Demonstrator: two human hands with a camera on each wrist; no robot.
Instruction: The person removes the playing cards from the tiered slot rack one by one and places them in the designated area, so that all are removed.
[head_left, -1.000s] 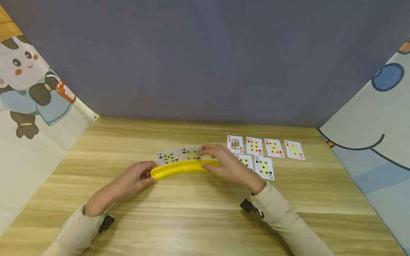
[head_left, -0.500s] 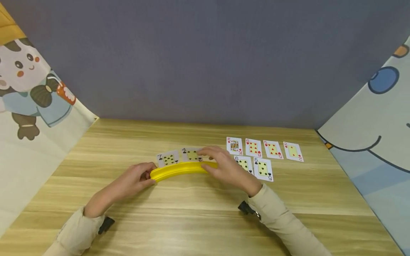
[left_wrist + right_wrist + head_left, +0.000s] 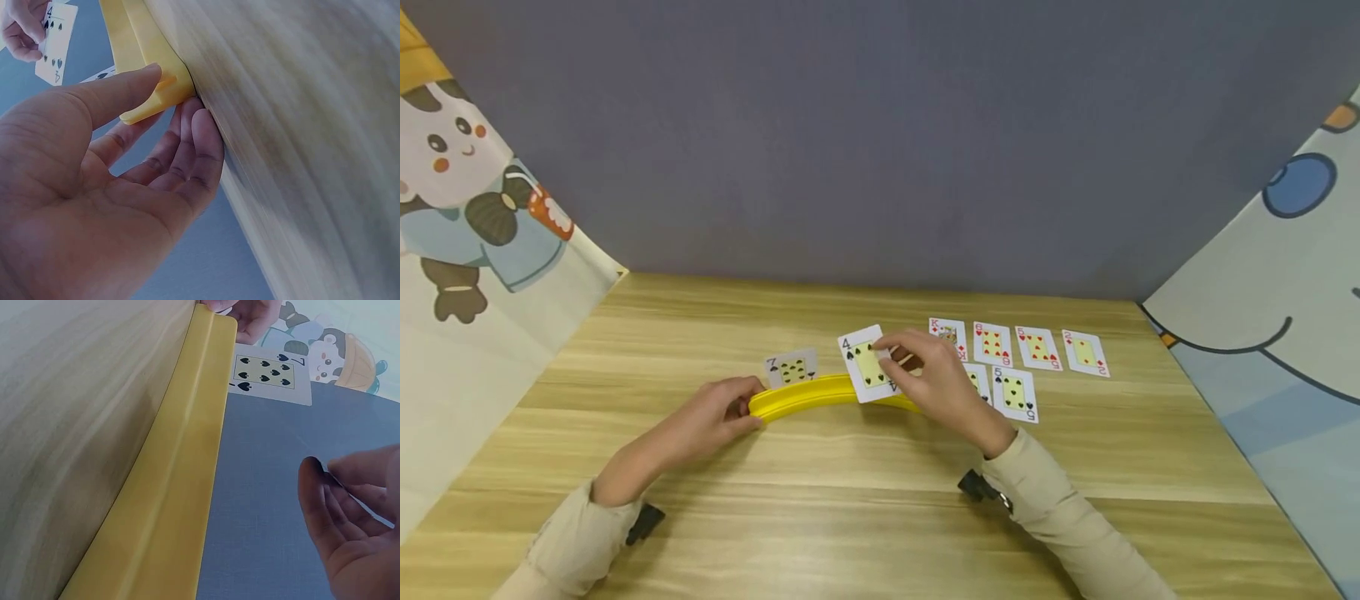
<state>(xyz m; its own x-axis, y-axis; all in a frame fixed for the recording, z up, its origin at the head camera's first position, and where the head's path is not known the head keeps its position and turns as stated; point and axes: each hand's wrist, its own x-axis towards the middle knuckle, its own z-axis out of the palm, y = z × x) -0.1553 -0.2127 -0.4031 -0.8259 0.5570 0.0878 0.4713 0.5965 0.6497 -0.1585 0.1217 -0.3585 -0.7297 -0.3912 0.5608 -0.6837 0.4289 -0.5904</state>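
Note:
My left hand (image 3: 718, 412) holds the left end of a curved yellow card holder (image 3: 808, 396), its thumb on the holder (image 3: 156, 37) in the left wrist view. Between thumb and fingers my right hand (image 3: 934, 379) pinches the four of spades (image 3: 867, 367), face toward me and tilted, in front of the holder's right half. In the left wrist view this four of spades (image 3: 56, 47) is lifted clear of the holder. The seven of spades (image 3: 792, 367) stands in the holder near its left end. The right hand hides part of the holder's right end.
On the table (image 3: 820, 517), to the right, lie the king of diamonds (image 3: 946, 332), six of hearts (image 3: 992, 343), five of hearts (image 3: 1038, 347) and two of diamonds (image 3: 1085, 352). Below them are the five of spades (image 3: 1015, 392) and a partly hidden spade card (image 3: 980, 382).
The four of spades has come up out of the holder, in my right hand, and moved slightly right, tilting. My left hand has stayed at the holder's left end.

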